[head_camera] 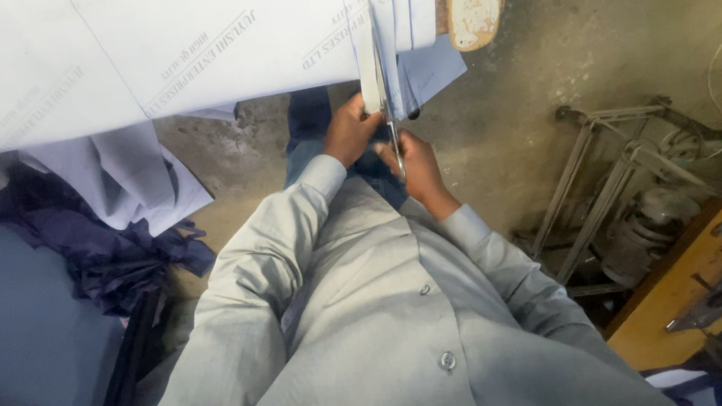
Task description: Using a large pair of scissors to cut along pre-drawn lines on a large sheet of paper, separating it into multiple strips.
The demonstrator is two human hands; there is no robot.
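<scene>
Head view looks straight down the front of a grey buttoned shirt (390, 331) to two hands meeting at the near edge of a pale cloth (190, 44) spread over a table. The left hand (350, 130) is closed in a pinch on a narrow strip (367, 67) of that cloth where it hangs off the edge, apparently pulling it taut and downward so the layers stay flat and aligned for a blade. The right hand (417, 168) is curled shut around the handles of a pair of scissors (394, 143), whose blades point up and away from the body into the cloth just beside the pinched strip; holding them upright like this lets the cut run along the faint lines marked on the fabric. Both hands are close together, nearly touching, which looks like a way to steady the cut. Off to the left, folded pale pieces (128, 175) and dark scraps (117, 255) droop from the table side. On the right, well apart from the hands, stands a wooden sewing table (674, 297) with a metal treadle frame (612, 181) on the bare concrete floor (590, 35).
</scene>
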